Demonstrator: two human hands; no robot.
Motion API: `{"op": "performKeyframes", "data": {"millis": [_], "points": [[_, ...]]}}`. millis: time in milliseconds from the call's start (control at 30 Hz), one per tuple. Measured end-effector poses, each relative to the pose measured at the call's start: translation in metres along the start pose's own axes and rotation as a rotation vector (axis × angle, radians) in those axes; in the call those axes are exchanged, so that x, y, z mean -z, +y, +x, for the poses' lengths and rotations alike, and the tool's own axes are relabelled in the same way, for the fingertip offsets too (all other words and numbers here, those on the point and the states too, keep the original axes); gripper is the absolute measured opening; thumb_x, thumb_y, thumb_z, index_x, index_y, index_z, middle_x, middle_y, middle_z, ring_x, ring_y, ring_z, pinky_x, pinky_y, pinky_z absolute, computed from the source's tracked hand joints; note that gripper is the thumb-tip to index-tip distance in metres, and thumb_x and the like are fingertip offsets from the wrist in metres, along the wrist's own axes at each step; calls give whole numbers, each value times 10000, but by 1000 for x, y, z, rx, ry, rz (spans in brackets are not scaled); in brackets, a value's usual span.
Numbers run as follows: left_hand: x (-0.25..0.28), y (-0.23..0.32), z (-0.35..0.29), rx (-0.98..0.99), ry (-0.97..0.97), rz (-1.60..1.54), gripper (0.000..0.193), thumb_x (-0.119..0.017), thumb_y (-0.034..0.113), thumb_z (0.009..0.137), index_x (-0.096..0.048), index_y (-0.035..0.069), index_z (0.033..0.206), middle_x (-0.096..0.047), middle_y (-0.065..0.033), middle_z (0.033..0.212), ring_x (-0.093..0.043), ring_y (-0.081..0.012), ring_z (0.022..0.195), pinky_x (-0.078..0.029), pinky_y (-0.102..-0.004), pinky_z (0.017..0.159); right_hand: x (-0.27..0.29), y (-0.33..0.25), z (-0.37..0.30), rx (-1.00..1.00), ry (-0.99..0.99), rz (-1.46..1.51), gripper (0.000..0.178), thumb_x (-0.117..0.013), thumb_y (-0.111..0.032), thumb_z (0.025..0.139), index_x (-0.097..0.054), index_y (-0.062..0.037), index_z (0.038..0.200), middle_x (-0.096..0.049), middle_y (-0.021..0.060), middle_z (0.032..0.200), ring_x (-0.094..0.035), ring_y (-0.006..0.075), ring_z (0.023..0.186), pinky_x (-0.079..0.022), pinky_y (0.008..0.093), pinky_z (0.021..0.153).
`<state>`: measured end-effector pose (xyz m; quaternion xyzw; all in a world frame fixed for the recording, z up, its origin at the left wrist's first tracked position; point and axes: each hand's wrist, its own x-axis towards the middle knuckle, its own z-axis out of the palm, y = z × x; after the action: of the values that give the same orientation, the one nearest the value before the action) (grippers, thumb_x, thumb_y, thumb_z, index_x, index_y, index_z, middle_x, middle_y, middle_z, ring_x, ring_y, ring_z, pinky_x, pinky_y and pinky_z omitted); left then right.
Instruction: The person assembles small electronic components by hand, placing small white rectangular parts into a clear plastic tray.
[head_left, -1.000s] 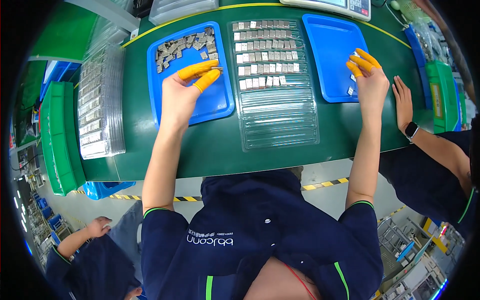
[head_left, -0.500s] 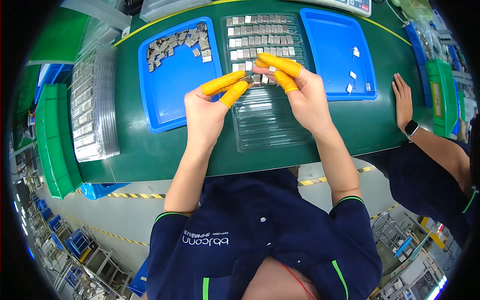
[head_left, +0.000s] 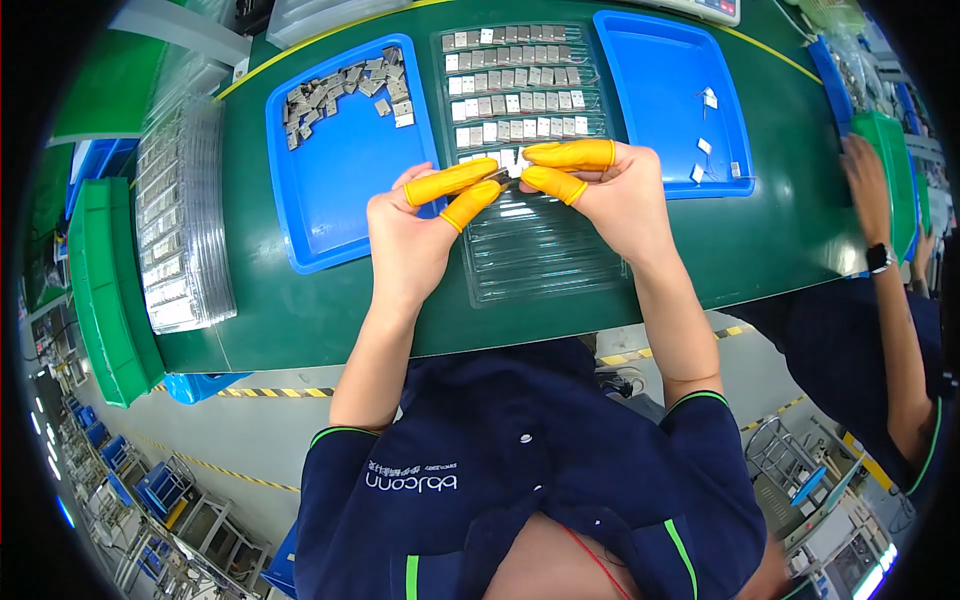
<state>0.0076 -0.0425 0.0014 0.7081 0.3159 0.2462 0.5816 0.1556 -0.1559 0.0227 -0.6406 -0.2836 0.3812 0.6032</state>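
Observation:
My left hand point(head_left: 415, 225) and my right hand point(head_left: 605, 185) meet over a clear slotted tray point(head_left: 530, 250) on the green table. Both wear yellow finger cots. Their fingertips pinch a small metal part point(head_left: 508, 170) between them, just above the tray's filled rows of small grey parts point(head_left: 515, 85). A blue tray point(head_left: 335, 175) with a heap of grey parts at its far corner lies to the left. Another blue tray point(head_left: 665, 100) with a few white pieces lies to the right.
A stack of clear filled trays point(head_left: 180, 220) stands at the left, beside green bins point(head_left: 105, 280). A co-worker's arm with a wristwatch point(head_left: 880, 258) reaches onto the table at the right, near a green bin point(head_left: 895, 160).
One second ago my hands were apart, one in each blue tray. They came together over the clear tray and now hold a small part between their fingertips.

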Motion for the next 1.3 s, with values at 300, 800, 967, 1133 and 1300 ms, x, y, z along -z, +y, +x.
{"op": "performKeyframes", "data": {"millis": [300,800,967,1133,1300], "points": [[5,10,-11,8,-163,-68,200,-739,59,672,-712,90,868,-668,-9,779,-548,-134,832,-367,-320,911,15,1,-8,25,-222,-13,277,-741,40,634,-665,18,900,-659,69,816,-621,105,723,-512,223,689],[6,14,-29,0,-526,-219,133,-757,101,649,-713,83,773,-672,12,719,-583,-90,717,-282,-365,967,7,5,-53,-243,-313,257,290,-790,36,551,-658,47,809,-614,79,824,-590,139,756,-486,249,689],[7,9,-31,34,-496,-179,156,-720,23,684,-703,55,836,-677,-26,796,-595,-106,755,-268,-383,999,6,7,-57,-255,-263,195,259,-774,39,578,-661,35,811,-619,65,834,-592,119,761,-485,241,678],[-3,26,-35,324,-294,-499,191,-678,-17,742,-654,-41,930,-659,-96,894,-597,-120,814,-438,-268,850,4,2,-46,-206,-194,283,185,-725,-60,720,-663,32,868,-646,65,799,-607,111,719,-489,225,665],[-1,28,-34,293,-250,-469,196,-680,-21,737,-653,-42,930,-657,-99,895,-598,-128,820,-458,-253,804,8,0,-45,-153,-238,296,151,-682,-59,765,-660,40,876,-645,71,790,-610,125,713,-486,229,676]]}}
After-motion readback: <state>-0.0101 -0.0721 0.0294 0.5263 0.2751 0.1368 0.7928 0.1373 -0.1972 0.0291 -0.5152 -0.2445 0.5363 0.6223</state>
